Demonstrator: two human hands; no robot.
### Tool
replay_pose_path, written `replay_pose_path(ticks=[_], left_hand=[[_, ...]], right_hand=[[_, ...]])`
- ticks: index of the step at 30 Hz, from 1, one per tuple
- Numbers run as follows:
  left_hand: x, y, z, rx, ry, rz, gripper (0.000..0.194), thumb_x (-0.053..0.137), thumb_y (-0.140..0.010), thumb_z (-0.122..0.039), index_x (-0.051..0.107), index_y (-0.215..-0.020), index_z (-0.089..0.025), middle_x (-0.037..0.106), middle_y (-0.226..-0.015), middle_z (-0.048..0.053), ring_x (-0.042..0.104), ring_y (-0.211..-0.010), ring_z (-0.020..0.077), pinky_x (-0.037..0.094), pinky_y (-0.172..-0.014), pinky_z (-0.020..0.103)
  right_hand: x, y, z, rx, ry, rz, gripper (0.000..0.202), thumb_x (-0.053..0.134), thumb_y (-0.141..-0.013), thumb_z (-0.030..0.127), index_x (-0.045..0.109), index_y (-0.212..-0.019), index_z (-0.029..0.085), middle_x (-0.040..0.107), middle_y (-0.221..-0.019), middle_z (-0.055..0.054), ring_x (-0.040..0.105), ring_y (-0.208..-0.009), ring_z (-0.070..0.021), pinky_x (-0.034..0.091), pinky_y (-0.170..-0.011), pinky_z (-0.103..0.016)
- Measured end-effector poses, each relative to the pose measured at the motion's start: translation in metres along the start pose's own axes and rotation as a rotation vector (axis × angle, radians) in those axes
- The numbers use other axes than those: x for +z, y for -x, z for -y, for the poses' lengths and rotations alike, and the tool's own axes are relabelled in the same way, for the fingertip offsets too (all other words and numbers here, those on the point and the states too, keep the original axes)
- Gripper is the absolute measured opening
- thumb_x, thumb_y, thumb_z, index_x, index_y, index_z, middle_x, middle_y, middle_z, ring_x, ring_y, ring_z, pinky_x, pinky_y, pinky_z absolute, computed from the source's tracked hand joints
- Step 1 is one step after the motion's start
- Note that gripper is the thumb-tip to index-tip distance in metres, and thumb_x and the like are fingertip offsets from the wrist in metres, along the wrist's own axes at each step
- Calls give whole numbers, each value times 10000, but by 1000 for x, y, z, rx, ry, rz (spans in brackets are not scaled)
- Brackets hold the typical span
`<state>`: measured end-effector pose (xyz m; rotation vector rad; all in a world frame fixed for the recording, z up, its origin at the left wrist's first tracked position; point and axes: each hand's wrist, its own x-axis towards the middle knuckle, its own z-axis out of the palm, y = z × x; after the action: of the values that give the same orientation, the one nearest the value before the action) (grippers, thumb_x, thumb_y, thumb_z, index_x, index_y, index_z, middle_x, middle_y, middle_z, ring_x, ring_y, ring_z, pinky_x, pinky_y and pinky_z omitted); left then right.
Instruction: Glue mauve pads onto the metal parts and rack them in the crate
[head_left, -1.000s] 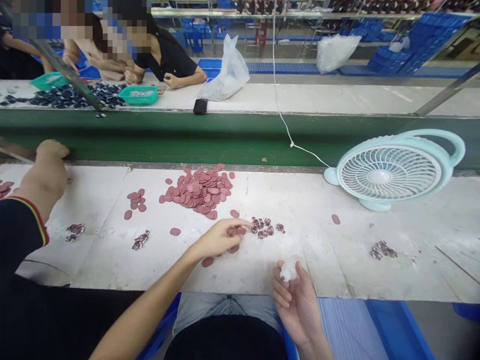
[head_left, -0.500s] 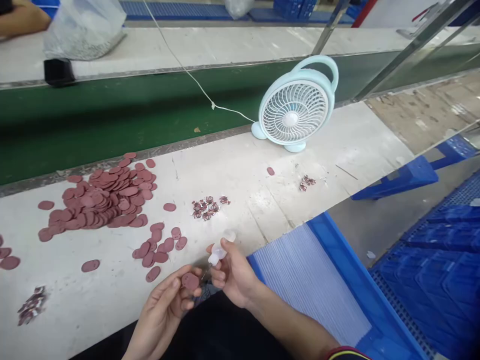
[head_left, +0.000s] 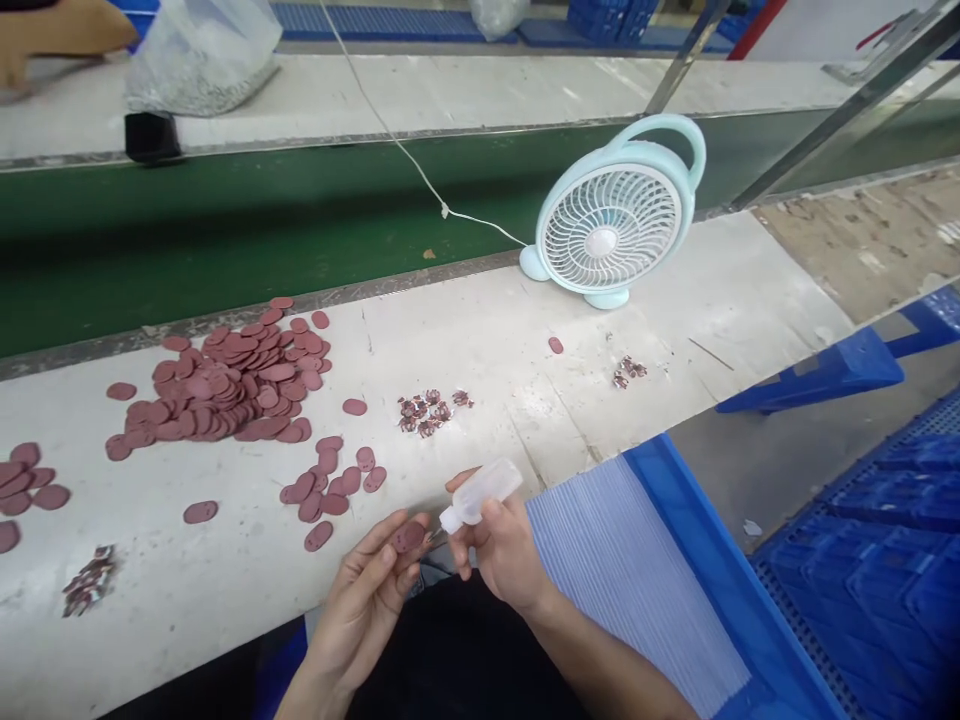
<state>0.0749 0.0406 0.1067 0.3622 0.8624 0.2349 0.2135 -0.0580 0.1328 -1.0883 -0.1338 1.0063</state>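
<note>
Between its thumb and fingers, my left hand [head_left: 375, 580] pinches a dark red oval disc [head_left: 409, 537]. My right hand [head_left: 502, 545] is closed around a small translucent white squeeze bottle [head_left: 484, 492], tilted so its nozzle end points down toward the disc. A thin tip seems to reach from the bottle to near the disc's edge; whether it touches I cannot tell. Beyond the hands lies a loose cluster of similar discs [head_left: 330, 480], some with small holes. A group of small shiny dark red and silver pieces [head_left: 429, 413] rests on the table just past the bottle.
A large heap of red discs [head_left: 225, 385] covers the left of the white table [head_left: 480, 330]. A light blue fan [head_left: 611, 225] stands at the back. Blue crates [head_left: 885, 560] are at the right, and a blue tray [head_left: 675, 470] lies below the table edge. Another person's arm [head_left: 67, 40] shows top left.
The bottle has tipped into fuller view, its body now lying across my right fingers. Both hands appear slightly further right as the whole view has shifted. The left hand still holds the disc.
</note>
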Motion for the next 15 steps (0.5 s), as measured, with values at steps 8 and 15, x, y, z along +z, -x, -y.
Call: replay_pose_path(ticks=[8, 15], left_hand=[[14, -1, 5, 21, 126, 173, 281, 737, -829, -210, 738, -1107, -173, 727, -1207, 117, 715, -1027, 217, 577, -752, 206], [17, 4, 0, 0, 241, 281, 278, 718, -848, -205, 739, -1119, -147, 723, -1211, 123, 715, -997, 178, 552, -816, 198]], right_hand=[[9, 8, 10, -265, 273, -74, 277, 600, -891, 449, 616, -1067, 236, 597, -647, 32, 560, -481, -122, 463, -441, -250], [28, 4, 10, -464, 505, -231, 295, 684, -801, 460, 672, -1011, 253, 673, -702, -17, 620, -496, -193, 516, -463, -360]])
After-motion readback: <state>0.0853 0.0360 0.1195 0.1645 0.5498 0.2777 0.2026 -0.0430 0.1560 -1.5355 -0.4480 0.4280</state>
